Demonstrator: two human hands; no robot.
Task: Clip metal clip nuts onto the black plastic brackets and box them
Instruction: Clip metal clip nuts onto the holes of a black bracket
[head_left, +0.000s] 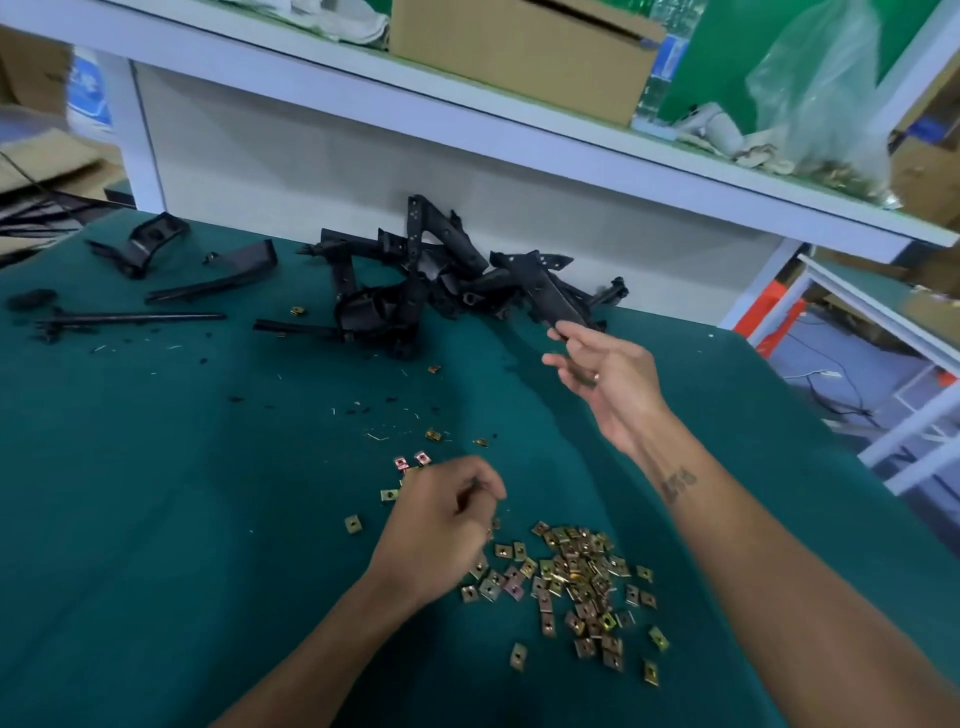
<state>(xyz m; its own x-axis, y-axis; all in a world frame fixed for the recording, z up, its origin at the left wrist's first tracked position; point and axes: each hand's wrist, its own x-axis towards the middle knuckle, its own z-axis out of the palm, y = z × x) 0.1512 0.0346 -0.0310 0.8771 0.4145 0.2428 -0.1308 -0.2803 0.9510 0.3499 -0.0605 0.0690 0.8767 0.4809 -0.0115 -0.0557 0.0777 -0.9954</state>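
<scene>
- Right hand grips a black bracket at the bracket pile's near edge.
- Left hand, fingers curled w/ tips pinched, beside the clip nuts, nearer than pile; contents can't tell.

Brackets piled at the back of the counter, clip nuts scattered up front. Left hand sits just left of the nuts; right hand between both heaps. Box on the shelf behind.

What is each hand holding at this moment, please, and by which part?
Right hand grips a black bracket by its near end. Left hand is curled over the clip nuts; any hold is hidden.
</scene>
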